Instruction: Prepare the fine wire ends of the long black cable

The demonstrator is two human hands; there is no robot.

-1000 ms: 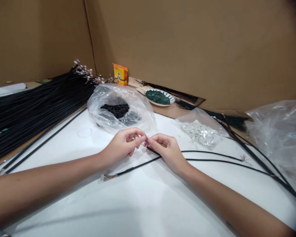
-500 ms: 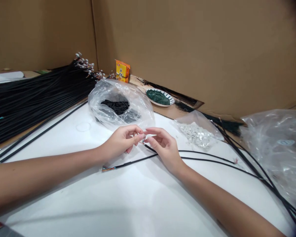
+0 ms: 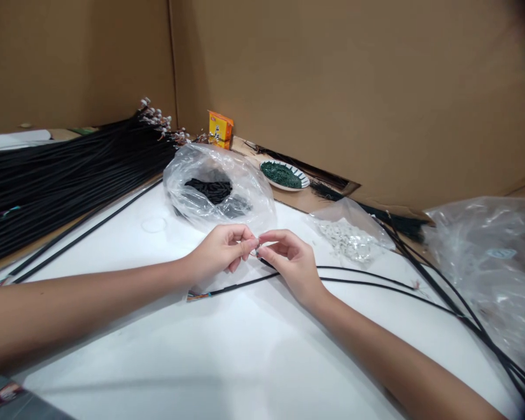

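My left hand [image 3: 227, 248] pinches fine wires at the end of a black cable [image 3: 268, 264], thumb against fingertips. Touching it from the right, my right hand [image 3: 291, 259] closes its thumb and index finger on the same wire end. The fingertips hide most of the wires. Below the hands, a second black cable [image 3: 240, 284] lies on the white table [image 3: 245, 356], its fanned coloured wires [image 3: 198, 296] pointing left. Another cable end with reddish strands [image 3: 415, 285] rests to the right of my right hand.
Behind the hands sits a clear bag [image 3: 179, 181] of short black tubes. A bag of small white parts [image 3: 352, 236], a plate of green pieces [image 3: 284, 175] and an orange packet [image 3: 220, 129] lie farther back. Black cables [image 3: 70, 175] fill the left; crumpled plastic [image 3: 499, 256] is at right.
The right thumb and index finger have come closer together at the wires. The view has shifted slightly, so the background sits a little lower and farther right.
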